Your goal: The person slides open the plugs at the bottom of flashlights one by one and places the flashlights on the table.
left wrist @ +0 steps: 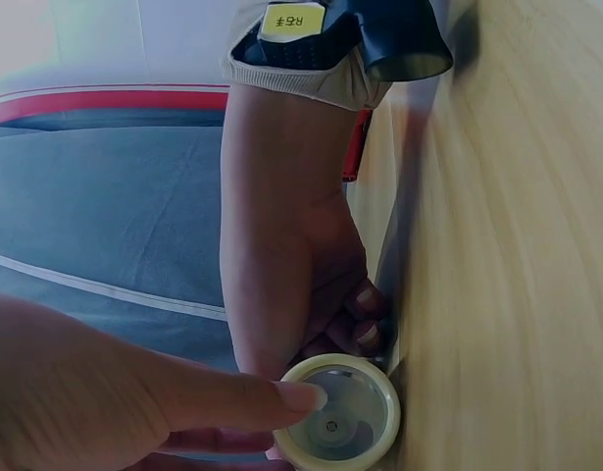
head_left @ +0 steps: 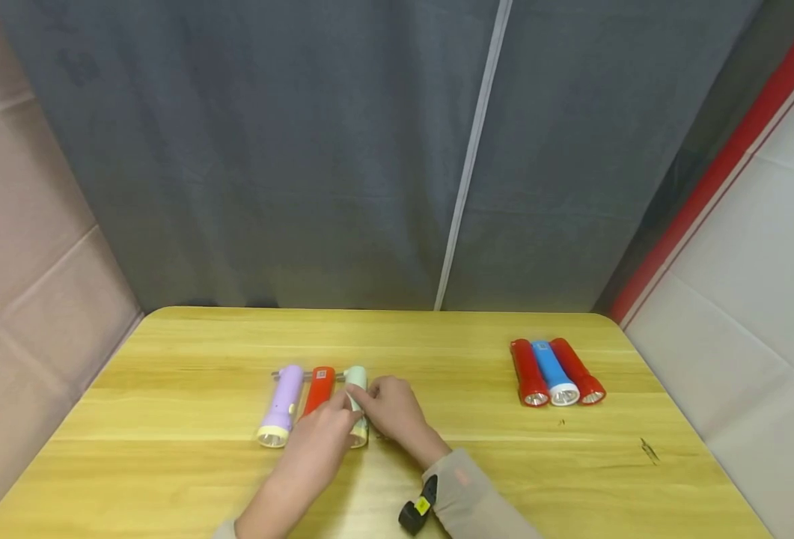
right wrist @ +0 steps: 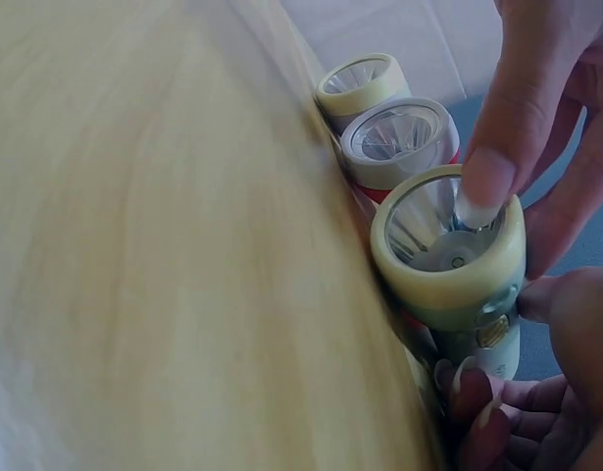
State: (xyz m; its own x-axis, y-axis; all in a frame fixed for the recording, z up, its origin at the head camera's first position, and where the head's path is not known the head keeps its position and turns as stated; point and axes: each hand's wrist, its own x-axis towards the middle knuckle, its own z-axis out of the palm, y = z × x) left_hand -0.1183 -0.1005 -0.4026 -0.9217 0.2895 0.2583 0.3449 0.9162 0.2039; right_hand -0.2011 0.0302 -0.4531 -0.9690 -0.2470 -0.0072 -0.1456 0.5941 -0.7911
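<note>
While the pale-green flashlight is being pinched at its lens by the left hand, its body is being gripped by the right hand, short of the surface's far edge.

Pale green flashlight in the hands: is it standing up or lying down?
Lying down: the pale green flashlight stretches along the table in the head view, its lens facing sideways, not up.
</note>
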